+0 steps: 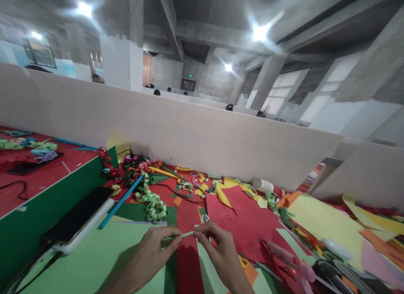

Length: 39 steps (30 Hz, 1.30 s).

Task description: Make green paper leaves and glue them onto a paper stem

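A thin strip of light green paper point(188, 234) stretches between my two hands above the table. My left hand point(158, 245) pinches one end of it between thumb and fingers. The other end sits in the fingertips of my right hand point(217, 243), which are pressed together. Below my left hand lies a large sheet of light green paper point(85, 260). A red sheet point(243, 218) spreads out beyond my right hand. A light green paper chain point(154, 203) rests ahead of my left hand.
On the left, a phone point(80, 214) lies on a white block beside a green divider point(57, 191). A pink glue gun point(290, 258) with a glowing red light and black-handled scissors point(334, 275) lie at the right. A white partition point(189, 136) crosses behind the paper scraps.
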{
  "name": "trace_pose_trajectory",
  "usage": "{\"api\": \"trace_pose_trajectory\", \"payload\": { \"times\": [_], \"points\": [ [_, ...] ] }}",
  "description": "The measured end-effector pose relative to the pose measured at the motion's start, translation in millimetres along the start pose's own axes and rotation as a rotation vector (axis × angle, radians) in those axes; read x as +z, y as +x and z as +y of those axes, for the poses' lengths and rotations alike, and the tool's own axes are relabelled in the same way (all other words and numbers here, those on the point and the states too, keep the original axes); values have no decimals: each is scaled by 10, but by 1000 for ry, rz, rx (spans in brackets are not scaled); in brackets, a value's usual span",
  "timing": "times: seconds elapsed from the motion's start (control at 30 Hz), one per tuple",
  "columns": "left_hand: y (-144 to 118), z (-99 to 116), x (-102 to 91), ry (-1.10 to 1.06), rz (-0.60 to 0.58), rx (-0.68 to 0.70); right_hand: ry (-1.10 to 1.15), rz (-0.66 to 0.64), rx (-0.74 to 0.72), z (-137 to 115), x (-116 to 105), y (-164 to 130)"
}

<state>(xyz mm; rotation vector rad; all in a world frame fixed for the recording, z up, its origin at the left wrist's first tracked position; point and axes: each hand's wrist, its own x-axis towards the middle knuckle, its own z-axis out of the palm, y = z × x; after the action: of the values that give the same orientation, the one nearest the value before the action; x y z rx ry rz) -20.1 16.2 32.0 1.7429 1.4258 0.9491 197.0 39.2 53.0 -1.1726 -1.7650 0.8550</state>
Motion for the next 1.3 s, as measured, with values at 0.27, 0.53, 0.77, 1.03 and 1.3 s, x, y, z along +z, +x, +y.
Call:
{"api": "trace_pose_trajectory", "payload": {
  "times": [0.27,0.53,0.77,1.03,1.3],
  "points": [
    [15,-51,5,191,124,271,-221,241,-339,-33,207,-78],
    [-10,48,-43,346,270,568,-315,404,-498,114,400,-140],
    [-11,80,-79,342,295,641,-307,259,-524,67,353,-99],
    [-41,117,-98,328,297,632,-328,292,-583,-90,386,-88],
    [-50,121,-70,359,286,606,-292,267,-590,-81,419,-102]
  ]
}}
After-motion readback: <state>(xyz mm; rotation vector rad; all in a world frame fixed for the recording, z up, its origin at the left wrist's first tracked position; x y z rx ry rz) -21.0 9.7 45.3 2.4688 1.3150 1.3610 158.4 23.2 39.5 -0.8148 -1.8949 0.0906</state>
